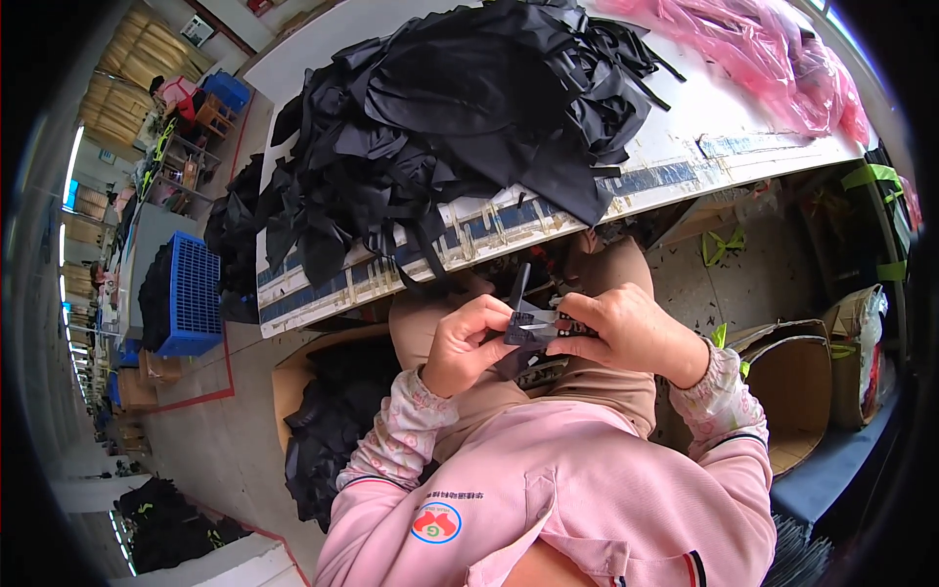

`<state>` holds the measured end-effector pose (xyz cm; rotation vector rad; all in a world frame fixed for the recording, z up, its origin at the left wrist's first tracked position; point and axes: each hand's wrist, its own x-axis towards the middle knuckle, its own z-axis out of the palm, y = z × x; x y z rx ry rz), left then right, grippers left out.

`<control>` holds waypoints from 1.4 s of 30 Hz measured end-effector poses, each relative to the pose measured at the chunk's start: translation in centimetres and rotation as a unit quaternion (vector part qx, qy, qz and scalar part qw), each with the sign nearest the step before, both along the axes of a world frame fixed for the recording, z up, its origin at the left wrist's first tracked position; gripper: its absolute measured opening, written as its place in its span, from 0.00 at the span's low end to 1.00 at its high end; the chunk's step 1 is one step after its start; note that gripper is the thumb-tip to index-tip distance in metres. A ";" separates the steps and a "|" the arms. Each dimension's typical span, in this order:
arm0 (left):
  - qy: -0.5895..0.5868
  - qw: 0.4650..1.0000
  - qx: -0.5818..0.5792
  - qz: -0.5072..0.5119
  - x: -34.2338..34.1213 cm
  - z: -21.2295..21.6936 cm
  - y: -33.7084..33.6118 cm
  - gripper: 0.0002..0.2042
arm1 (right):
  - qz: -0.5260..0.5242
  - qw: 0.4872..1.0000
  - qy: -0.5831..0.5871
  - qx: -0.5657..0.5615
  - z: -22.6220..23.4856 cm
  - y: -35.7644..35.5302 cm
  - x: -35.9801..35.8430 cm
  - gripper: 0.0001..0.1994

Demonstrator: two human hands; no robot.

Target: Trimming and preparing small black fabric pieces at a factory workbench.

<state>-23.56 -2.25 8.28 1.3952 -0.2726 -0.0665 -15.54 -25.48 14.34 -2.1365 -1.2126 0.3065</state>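
My left hand (468, 344) pinches a small piece of black fabric (526, 323) over my lap, its strap-like end sticking up. Opposite it, my right hand (626, 331) is closed, thumb and fingers meeting at the fabric's right side. Between the two hands shows a small pale, pointed shape, perhaps the blades of thread snips, but too small to be sure. The right palm's contents are hidden. Just beyond my knees, a large heap of black fabric pieces (469, 88) lies on the white table (685, 108), some straps hanging over its front edge.
Pink plastic film (773, 59) lies at the table's far right. Open cardboard boxes (797, 391) stand right of me. More black fabric (328, 430) fills a box at my left. A blue crate (191, 293) sits further left, and another person (178, 96) works beyond it.
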 end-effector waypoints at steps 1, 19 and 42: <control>-0.004 1.000 0.013 -0.001 0.0 -0.1 0.1 0.08 | 0.001 1.000 0.000 0.000 0.0 0.0 0.0 0.17; 0.019 0.999 -0.007 -0.042 0.0 0.0 -0.2 0.08 | 0.024 0.999 -0.030 0.029 -0.6 0.2 -0.1 0.17; 0.034 0.997 -0.009 -0.069 0.1 0.3 -0.3 0.08 | 0.036 0.998 -0.031 0.030 -0.6 -0.5 0.0 0.16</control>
